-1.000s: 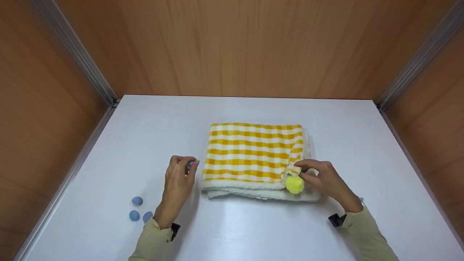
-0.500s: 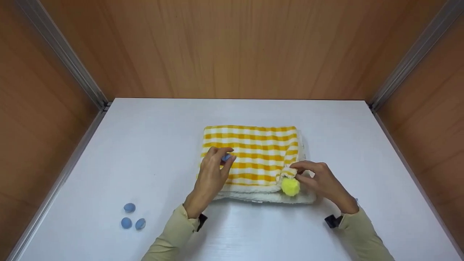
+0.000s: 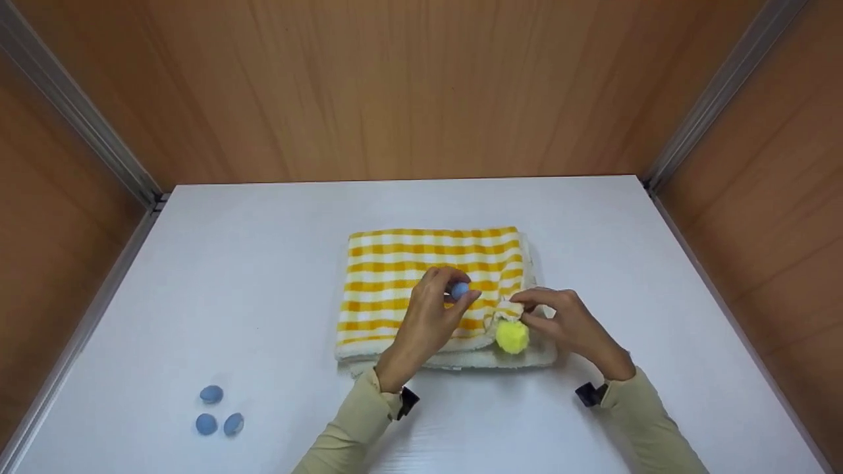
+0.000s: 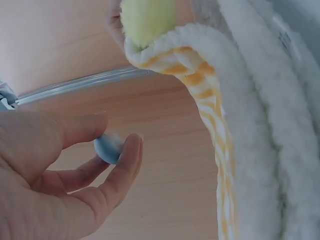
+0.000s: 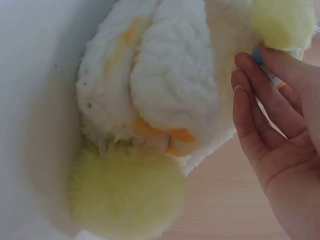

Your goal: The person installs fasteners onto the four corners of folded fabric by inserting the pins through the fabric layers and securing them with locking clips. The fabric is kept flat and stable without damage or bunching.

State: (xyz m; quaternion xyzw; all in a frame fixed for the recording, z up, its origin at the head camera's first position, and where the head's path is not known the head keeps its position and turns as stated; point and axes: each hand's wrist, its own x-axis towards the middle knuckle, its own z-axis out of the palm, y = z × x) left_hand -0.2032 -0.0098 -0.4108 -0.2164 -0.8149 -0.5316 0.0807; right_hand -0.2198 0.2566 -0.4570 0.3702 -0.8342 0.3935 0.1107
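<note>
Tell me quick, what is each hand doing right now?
Left hand: pinches a small blue ball between thumb and fingers, above the checked blanket.
Right hand: pinches the blanket's corner by the yellow pompom.

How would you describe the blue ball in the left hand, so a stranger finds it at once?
On the white table lies a folded yellow-checked blanket. Above it the left hand pinches one small blue ball. Three similar blue balls lie loose at the table's near left corner; only this one is held.
</note>
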